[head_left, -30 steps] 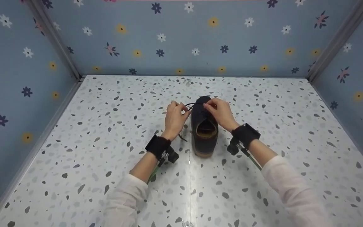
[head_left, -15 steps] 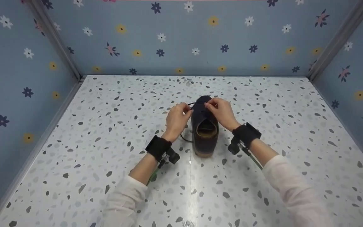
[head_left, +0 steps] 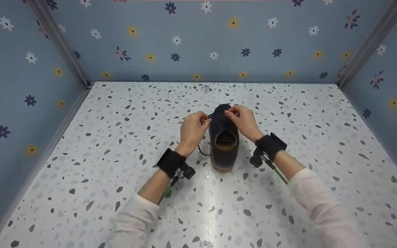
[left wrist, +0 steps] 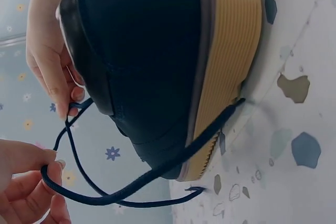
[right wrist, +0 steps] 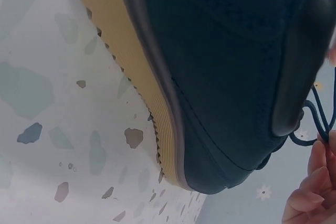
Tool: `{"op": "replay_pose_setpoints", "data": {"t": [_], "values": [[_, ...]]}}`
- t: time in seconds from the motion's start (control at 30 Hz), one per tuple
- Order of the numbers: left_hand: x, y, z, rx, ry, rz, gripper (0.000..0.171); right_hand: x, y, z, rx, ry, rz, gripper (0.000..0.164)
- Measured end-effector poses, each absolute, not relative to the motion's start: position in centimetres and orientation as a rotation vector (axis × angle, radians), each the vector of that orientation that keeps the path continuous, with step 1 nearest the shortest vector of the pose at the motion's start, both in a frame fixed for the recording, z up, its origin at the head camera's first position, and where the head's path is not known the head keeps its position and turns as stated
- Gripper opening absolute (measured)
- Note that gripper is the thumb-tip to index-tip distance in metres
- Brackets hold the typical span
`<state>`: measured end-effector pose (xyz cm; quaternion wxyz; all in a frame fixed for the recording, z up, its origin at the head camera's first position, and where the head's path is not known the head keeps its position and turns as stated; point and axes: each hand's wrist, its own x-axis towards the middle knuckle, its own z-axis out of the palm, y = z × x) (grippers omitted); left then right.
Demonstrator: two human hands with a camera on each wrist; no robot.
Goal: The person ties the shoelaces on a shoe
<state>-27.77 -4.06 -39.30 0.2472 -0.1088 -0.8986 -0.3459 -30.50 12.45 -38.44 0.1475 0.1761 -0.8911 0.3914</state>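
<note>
A dark blue shoe point(head_left: 224, 158) with a tan ridged sole point(left wrist: 231, 30) stands upright on the speckled surface, toe pointing away. My left hand point(head_left: 193, 129) is at the shoe's left side, pinching a dark shoelace point(left wrist: 136, 184) between thumb and finger. Over the front of the shoe, my right hand point(head_left: 244, 120) pinches lace at the lacing, its fingertips meeting there in the right wrist view, where the lace loops point(right wrist: 316, 116) show. One lace end hangs down past the sole on the left side. Part of the lacing is hidden behind the fingers.
Blue flowered panels point(head_left: 198, 41) stand at the back and on both sides. The white speckled tabletop point(head_left: 115, 155) stretches around the shoe. Both wrists carry black straps with small cameras point(head_left: 187, 171).
My left hand has come slightly right, closer to the shoe, and the lace span between the hands has shortened. The hanging lace end has swung toward the shoe. My right hand has barely moved.
</note>
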Motion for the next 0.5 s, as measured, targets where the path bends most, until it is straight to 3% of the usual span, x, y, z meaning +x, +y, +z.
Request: {"op": "replay_pose_setpoints", "data": {"t": [0.5], "values": [[-25.5,-3.0,-38.3,-0.354,-2.502,-0.858,0.006,-30.6,12.5,-38.2,0.467,-2.580,1.182,0.020]]}}
